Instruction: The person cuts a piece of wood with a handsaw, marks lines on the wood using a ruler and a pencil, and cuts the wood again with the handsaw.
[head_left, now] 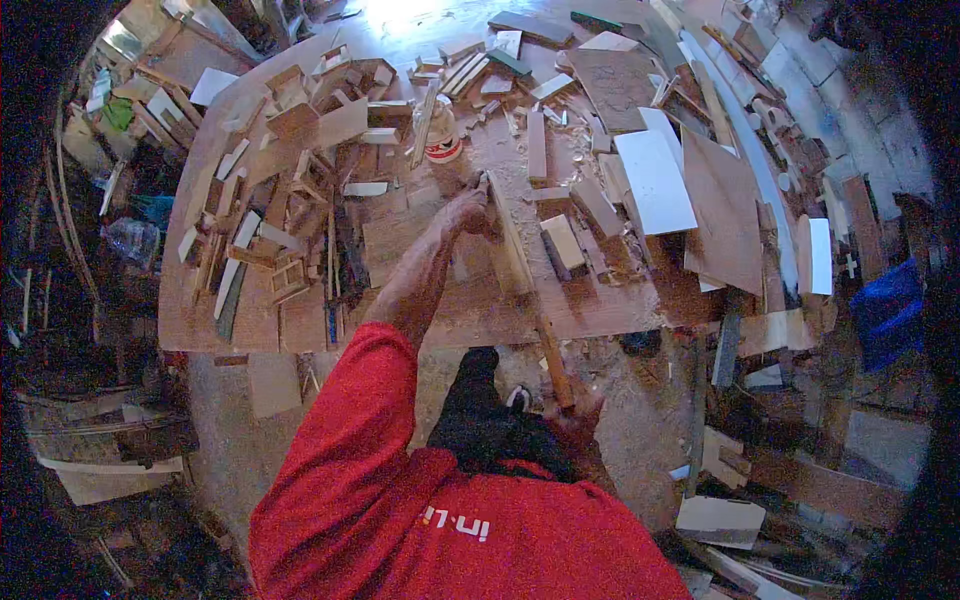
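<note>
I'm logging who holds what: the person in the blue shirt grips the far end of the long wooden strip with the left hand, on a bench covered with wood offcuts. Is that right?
Not quite: the shirt is red, not blue, as the head view shows. The rest stands: the left hand grips the far end of the long wooden strip, on a bench covered with wood offcuts.

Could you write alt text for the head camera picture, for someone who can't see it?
Seen from above, a person in a red shirt grips the far end of a long wooden strip with the left hand and its near end with the right hand, over a workbench strewn with wood offcuts.
</note>
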### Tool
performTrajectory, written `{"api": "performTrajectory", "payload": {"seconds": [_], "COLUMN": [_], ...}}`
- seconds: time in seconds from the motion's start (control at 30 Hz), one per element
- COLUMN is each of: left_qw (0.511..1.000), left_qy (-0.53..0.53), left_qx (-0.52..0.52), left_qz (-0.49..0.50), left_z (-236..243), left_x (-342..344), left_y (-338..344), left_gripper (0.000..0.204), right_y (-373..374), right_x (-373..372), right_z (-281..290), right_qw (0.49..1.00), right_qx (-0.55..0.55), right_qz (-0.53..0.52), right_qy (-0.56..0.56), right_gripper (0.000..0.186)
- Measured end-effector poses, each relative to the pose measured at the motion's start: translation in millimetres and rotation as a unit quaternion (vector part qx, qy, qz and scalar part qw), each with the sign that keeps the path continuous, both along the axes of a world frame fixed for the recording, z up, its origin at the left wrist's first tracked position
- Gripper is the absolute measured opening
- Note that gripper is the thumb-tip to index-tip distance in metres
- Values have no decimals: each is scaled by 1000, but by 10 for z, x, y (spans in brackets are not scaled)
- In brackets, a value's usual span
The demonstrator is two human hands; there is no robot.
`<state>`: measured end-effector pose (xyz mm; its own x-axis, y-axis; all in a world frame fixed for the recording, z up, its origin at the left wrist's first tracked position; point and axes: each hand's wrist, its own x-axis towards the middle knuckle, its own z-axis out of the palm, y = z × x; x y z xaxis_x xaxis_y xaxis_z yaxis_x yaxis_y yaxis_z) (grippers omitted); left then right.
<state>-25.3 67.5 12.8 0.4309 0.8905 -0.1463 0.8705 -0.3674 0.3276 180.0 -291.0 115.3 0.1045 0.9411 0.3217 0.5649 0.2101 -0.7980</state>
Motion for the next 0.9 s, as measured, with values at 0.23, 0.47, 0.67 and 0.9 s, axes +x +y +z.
{"api": "performTrajectory", "payload": {"seconds": [0.23,0.47,0.67,0.9], "left_qw": [985,993,993,996], "left_qy": [16,-6,18,70], "left_qx": [-166,-112,-47,-46], "left_qz": [51,30,-104,-25], "left_z": [238,207,-80,-203], "left_x": [98,44,-66,-44], "left_y": [53,-53,117,148], "left_gripper": [129,95,57,42], "right_y": [40,93,39,42], "right_x": [22,10,68,60], "right_z": [52,119,38,-20], "right_qw": [994,993,990,993], "right_qx": [-25,42,-33,-11], "right_qz": [27,35,45,73], "right_qy": [-100,-108,-127,-94], "right_gripper": [47,51,62,49]}}
